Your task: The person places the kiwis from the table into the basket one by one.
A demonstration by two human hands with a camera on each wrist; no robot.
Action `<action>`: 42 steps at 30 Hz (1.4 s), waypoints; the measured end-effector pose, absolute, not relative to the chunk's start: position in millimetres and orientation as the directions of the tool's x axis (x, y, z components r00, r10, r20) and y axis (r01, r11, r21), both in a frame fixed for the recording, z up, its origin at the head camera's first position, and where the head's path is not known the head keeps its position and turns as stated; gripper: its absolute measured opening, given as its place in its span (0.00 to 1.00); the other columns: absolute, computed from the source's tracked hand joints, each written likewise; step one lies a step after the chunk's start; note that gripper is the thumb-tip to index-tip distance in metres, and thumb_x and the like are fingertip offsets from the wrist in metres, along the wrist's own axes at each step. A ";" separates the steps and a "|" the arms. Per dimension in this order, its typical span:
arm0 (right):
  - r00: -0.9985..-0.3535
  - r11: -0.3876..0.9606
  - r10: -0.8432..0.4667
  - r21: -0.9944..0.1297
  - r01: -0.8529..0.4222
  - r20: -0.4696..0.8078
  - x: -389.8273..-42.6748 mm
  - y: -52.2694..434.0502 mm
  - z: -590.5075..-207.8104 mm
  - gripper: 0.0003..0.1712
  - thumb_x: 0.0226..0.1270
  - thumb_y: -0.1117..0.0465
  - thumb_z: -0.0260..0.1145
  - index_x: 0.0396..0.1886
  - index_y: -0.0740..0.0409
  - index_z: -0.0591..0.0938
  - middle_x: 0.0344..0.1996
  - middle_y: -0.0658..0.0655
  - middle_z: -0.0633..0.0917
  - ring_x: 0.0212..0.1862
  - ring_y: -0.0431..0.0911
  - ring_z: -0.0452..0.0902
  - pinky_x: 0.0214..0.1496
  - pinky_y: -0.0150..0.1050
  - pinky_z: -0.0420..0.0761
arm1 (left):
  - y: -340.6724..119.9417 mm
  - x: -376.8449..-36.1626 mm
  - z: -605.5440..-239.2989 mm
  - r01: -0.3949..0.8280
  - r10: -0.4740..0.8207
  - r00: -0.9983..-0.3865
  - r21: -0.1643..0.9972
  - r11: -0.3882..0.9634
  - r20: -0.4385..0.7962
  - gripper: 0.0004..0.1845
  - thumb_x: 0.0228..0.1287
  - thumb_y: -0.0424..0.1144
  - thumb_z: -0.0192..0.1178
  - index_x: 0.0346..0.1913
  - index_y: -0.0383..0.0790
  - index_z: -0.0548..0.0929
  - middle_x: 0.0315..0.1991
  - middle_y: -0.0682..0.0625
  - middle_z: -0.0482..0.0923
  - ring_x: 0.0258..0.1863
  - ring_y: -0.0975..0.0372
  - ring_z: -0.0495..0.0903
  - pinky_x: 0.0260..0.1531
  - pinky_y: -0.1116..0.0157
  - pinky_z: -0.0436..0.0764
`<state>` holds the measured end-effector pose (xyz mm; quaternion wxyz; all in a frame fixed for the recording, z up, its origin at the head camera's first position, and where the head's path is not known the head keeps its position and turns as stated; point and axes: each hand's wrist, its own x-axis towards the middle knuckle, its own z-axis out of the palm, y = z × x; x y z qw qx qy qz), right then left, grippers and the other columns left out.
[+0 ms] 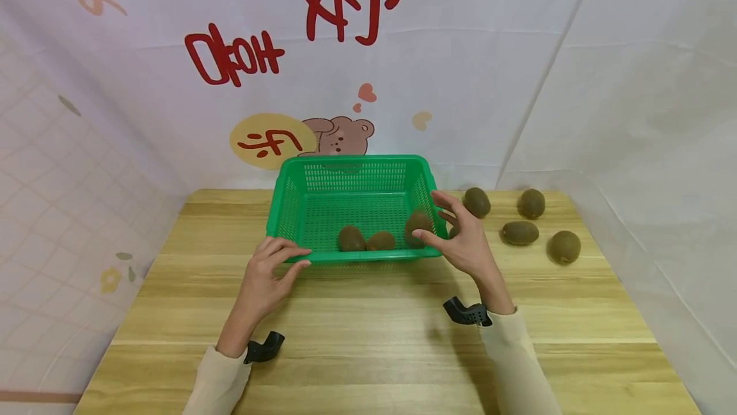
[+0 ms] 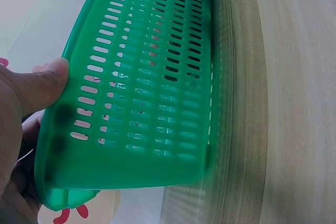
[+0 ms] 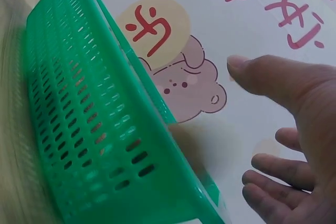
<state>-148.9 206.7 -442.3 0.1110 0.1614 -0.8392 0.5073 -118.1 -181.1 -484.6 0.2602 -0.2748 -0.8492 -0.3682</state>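
Observation:
A green plastic basket (image 1: 354,256) stands on the table, with two kiwis (image 1: 351,239) lying along its near side. My left hand (image 1: 267,277) grips the rim at the near left corner; in the left wrist view the thumb (image 2: 50,80) presses the outside of that rim. Over the near right corner, my right hand (image 1: 465,240) is spread with thumb and fingers apart. Just left of it a third kiwi (image 1: 418,229), blurred, is inside the basket's outline. In the right wrist view this blurred kiwi (image 3: 194,142) is at the rim, apart from the fingers.
Right of the basket, several kiwis (image 1: 520,233) lie on the wooden table (image 1: 368,338), one partly hidden behind the right hand. A white printed cloth (image 1: 472,70) hangs behind the table and along both sides.

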 end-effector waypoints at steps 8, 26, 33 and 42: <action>-0.939 0.513 -0.148 -0.788 -0.341 0.309 -146.6 219.9 -438.5 0.50 0.59 0.54 0.81 0.78 0.46 0.66 0.77 0.53 0.68 0.77 0.57 0.65 0.76 0.58 0.68 | -182.3 -117.2 -486.0 0.640 0.273 -0.736 0.504 0.580 0.620 0.13 0.55 0.31 0.77 0.44 0.43 0.92 0.39 0.51 0.85 0.42 0.59 0.76 0.48 0.63 0.72; -0.986 0.591 -0.059 -0.791 -0.161 0.157 -153.6 268.4 -458.6 0.58 0.58 0.46 0.81 0.82 0.42 0.58 0.80 0.57 0.63 0.76 0.65 0.62 0.73 0.67 0.65 | -181.7 -117.9 -482.9 0.626 0.278 -0.753 0.520 0.581 0.597 0.12 0.57 0.33 0.76 0.45 0.44 0.92 0.41 0.52 0.85 0.43 0.60 0.75 0.51 0.62 0.72; -0.997 0.652 -0.039 -0.755 -0.074 0.065 -154.1 285.6 -467.0 0.61 0.58 0.40 0.79 0.84 0.37 0.52 0.82 0.58 0.56 0.77 0.71 0.58 0.72 0.70 0.63 | -181.9 -117.7 -483.7 0.632 0.276 -0.747 0.517 0.578 0.605 0.12 0.56 0.32 0.76 0.44 0.44 0.92 0.40 0.52 0.85 0.42 0.59 0.75 0.50 0.61 0.72; -0.997 0.651 -0.077 -0.757 -0.059 0.012 -160.2 293.9 -481.4 0.62 0.55 0.44 0.82 0.84 0.43 0.55 0.80 0.64 0.60 0.78 0.67 0.56 0.74 0.68 0.62 | -181.9 -118.3 -484.6 0.643 0.277 -0.735 0.506 0.575 0.619 0.13 0.55 0.30 0.76 0.44 0.44 0.92 0.40 0.51 0.85 0.42 0.59 0.75 0.50 0.61 0.72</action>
